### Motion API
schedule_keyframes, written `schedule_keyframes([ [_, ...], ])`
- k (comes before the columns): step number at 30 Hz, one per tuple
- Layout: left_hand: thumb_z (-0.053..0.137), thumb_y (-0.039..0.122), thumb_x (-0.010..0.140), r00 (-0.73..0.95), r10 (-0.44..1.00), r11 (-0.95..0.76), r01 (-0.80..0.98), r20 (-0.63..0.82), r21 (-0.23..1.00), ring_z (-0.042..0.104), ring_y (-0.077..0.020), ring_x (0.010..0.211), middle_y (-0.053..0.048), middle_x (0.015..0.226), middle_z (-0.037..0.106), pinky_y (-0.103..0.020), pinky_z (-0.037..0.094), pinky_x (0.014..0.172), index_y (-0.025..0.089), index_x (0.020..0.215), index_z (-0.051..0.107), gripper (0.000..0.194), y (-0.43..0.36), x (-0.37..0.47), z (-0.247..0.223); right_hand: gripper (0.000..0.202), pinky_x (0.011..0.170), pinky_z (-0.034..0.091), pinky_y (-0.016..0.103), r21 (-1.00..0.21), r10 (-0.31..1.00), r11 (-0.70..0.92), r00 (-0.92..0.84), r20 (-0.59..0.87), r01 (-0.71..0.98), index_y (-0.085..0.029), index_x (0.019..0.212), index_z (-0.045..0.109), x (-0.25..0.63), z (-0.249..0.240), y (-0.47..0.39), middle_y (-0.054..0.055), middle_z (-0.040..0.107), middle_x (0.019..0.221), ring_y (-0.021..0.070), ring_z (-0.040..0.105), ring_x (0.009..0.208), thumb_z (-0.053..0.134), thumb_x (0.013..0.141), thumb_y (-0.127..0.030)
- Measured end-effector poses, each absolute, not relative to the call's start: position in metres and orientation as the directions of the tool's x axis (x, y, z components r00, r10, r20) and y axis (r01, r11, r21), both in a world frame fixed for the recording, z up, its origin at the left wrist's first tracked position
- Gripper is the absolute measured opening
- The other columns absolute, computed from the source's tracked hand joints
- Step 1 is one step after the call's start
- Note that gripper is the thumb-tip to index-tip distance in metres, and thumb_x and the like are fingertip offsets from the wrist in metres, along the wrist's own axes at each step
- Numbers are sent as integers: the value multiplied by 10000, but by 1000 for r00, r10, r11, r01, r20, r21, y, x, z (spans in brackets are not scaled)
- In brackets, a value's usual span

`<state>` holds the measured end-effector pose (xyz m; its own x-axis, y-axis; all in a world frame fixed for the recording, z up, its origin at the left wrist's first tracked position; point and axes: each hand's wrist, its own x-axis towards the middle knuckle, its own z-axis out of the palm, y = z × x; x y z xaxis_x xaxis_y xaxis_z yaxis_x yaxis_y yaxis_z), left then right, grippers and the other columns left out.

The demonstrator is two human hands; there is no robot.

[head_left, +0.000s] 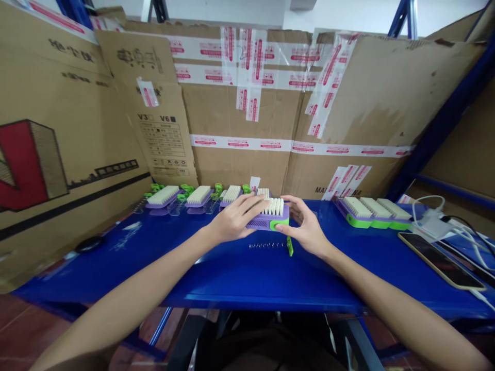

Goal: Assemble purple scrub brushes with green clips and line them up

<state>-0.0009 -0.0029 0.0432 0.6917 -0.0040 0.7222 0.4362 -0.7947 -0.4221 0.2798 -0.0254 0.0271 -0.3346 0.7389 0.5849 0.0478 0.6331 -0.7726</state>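
Between my hands, above the blue table, is a purple and green brush [266, 221] with cream bristles facing up. My left hand [236, 219] grips its left side, fingers lying over the bristles. At its right end my right hand [307, 226] pinches it, thumb on the green part and fingers behind. Below the brush a thin metal spring [266, 246] lies on the table, beside a small green plastic piece [290, 246]. Parts of the brush are hidden behind my left fingers.
Along the back stand several brush heads on purple bases [164, 196] with green pieces and springs. Three green-edged brushes [359, 219] sit at the right. Nearby are a phone [441, 260], white cables [477, 252] and a black ring-like object [88, 244]. Cardboard walls [240, 165] border the table [247, 288].
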Motion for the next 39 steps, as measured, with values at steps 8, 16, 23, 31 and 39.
schedule_keyframes([
  [8, 751, 254, 1051, 694, 10, -821, 417, 720, -390, 683, -416, 1444, -240, 1536, 688, -655, 658, 1136, 165, 1799, 296, 880, -3, -2, 41, 791, 1201, 594, 608, -788, 740, 613, -387, 551, 51, -330, 1520, 612, 285, 28, -22, 101, 763, 1408, 336, 741, 1319, 990, 852, -518],
  [16, 763, 269, 1051, 673, 53, -860, 406, 738, -308, 706, -387, 1413, -224, 1513, 701, -623, 649, 1164, 172, 1761, 374, 815, -3, 1, 39, 747, 1172, 618, 581, -817, 753, 575, -423, 504, 51, -316, 1498, 629, 284, 22, -16, 101, 742, 1453, 331, 742, 1321, 956, 871, -559],
  [23, 764, 328, 1069, 699, 88, -854, 420, 710, -308, 728, -379, 1389, -213, 1500, 711, -615, 656, 1160, 192, 1742, 411, 772, 1, 0, 36, 756, 1158, 620, 554, -772, 732, 624, -439, 521, 124, -297, 1560, 541, 278, 14, -17, 115, 702, 1481, 323, 712, 1343, 862, 952, -612],
  [31, 756, 316, 1069, 690, 125, -813, 483, 713, -326, 717, -380, 1399, -208, 1515, 705, -588, 667, 1145, 192, 1729, 434, 745, 0, 1, 33, 712, 1131, 618, 545, -706, 708, 683, -408, 577, 188, -273, 1543, 535, 278, 16, -20, 129, 705, 1471, 327, 719, 1313, 853, 982, -573],
  [39, 770, 347, 1072, 696, 155, -768, 531, 701, -357, 708, -394, 1404, -222, 1553, 687, -576, 673, 1133, 177, 1702, 478, 715, 0, 0, 33, 742, 1232, 542, 627, -671, 729, 681, -351, 587, 293, -287, 1559, 497, 279, 13, -20, 147, 688, 1546, 355, 684, 1424, 858, 978, -575],
])
